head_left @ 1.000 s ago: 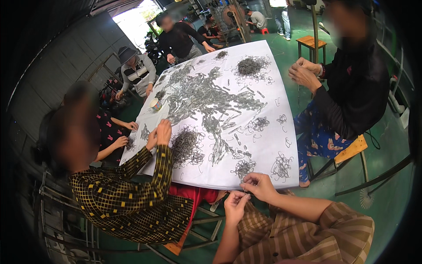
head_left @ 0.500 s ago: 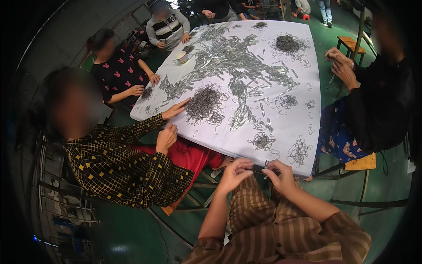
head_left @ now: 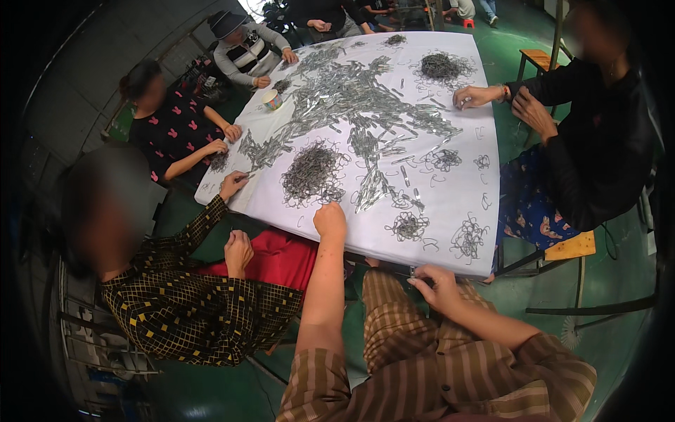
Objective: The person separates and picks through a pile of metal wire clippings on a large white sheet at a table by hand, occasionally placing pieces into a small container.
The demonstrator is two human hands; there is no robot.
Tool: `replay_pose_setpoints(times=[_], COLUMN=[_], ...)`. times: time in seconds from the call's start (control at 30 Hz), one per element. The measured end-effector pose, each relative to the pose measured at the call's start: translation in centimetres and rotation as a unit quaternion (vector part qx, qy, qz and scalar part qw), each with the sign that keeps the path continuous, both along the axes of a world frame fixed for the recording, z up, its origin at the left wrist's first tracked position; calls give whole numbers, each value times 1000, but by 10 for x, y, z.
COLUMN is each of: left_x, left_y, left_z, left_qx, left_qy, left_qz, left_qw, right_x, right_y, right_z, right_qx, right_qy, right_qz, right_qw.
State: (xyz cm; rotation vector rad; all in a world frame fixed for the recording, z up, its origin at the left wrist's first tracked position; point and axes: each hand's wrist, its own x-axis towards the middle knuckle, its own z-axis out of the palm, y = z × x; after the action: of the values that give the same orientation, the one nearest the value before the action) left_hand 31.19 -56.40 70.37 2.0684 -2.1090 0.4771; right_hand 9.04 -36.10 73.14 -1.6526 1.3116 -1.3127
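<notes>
My left hand (head_left: 330, 221) reaches forward over the table to the near edge of a large heap of bent dark wire pieces (head_left: 309, 174). Its fingers are curled together, and what they hold, if anything, is hidden. Just off the table's front edge, above my lap, my right hand (head_left: 437, 285) pinches a small metal piece (head_left: 413, 270) between thumb and fingers. Smaller clusters of bent wire (head_left: 408, 226) lie on the table nearest my right hand. Flat, shiny metal strips (head_left: 373, 137) spread in a long drift beyond them.
A white cloth covers the table (head_left: 351, 228). A co-worker in a checked shirt (head_left: 190, 281) sits close on my left, another in black (head_left: 598, 133) on my right, one hand over the table. More people sit at the far side. A paper cup (head_left: 272, 100) stands at the far left.
My left hand has left my right hand and moved forward and left to the wire heap. The left co-worker's hand has moved away from that heap; the right co-worker now reaches over the table.
</notes>
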Motion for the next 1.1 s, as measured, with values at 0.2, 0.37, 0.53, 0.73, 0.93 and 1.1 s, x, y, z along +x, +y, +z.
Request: replay_pose_setpoints(times=[0.2,0.37,0.53,0.73,0.93,1.1], left_x=[5,-33,-77,-89,-96,-97], left_y=[12,83,159,170,180,193], left_z=[16,35,39,38,37,32], left_qx=[64,143,190,185,151,112], left_qy=[148,686,706,696,731,707], left_qz=[35,-126,-249,-243,-255,-271], left_qw=[986,702,635,650,614,643], right_x=[-2,-11,-12,-11,-21,-32], right_y=[0,0,-7,-5,-5,-57], right_z=[1,-8,-3,2,5,5], right_qx=[12,43,52,29,-59,-23], right_qy=[35,18,37,47,3,40], right_qz=[-17,-31,-27,-16,20,-74], right_qw=[999,998,998,998,998,996])
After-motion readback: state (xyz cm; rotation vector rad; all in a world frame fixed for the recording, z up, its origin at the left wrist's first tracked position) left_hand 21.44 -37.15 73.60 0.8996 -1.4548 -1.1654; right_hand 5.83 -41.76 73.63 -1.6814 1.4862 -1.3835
